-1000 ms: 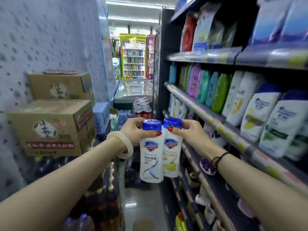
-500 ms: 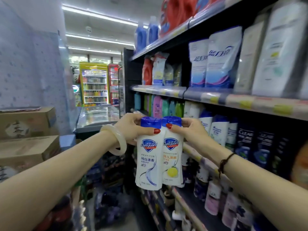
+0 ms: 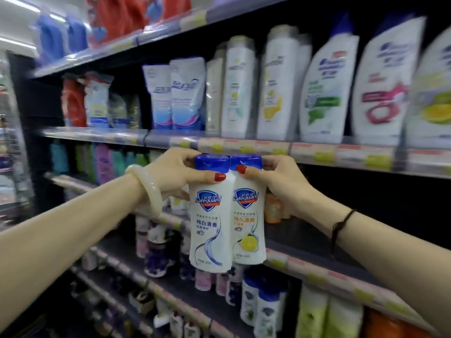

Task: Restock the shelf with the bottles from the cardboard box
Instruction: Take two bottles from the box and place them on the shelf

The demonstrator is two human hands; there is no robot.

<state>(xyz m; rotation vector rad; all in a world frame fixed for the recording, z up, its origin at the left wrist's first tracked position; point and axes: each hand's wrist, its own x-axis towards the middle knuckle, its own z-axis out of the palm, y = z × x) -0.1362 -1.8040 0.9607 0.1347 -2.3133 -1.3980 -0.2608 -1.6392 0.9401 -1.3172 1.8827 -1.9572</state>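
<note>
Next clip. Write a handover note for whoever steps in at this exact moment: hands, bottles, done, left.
Left hand grips the wave-label Safeguard bottle near its top; right hand grips the lemon-label Safeguard bottle the same way.
Both bottles are upright, side by side and touching, held in front of a bare stretch of shelf.
Done: two bottles in hand.
Left: set both on the shelf, probably that bare stretch, then fetch more; the cardboard box is out of view.

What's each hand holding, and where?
Left hand grips the white, blue-capped plastic bottle with the wave label by its cap and shoulder; right hand grips the matching lemon-label bottle the same way.
</note>
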